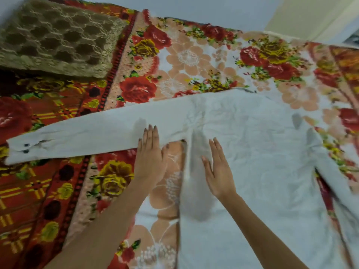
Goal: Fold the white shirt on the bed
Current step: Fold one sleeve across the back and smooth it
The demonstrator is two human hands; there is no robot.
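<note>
The white shirt point(252, 152) lies spread flat on the bed, its body filling the lower right of the view. One long sleeve point(77, 133) stretches out to the left, its cuff with dark buttons at the far left. The other sleeve point(330, 171) runs down along the right side. My left hand point(150, 152) lies flat with straight fingers on the lower edge of the left sleeve, near the armpit. Just to its right, my right hand point(217, 167) rests flat with straight fingers on the shirt's left side seam.
A floral bedspread point(194, 61) in red, yellow and peach covers the bed. A brown lace-covered pillow point(58, 39) lies at the top left. Pale wall point(213, 10) runs behind the far edge of the bed.
</note>
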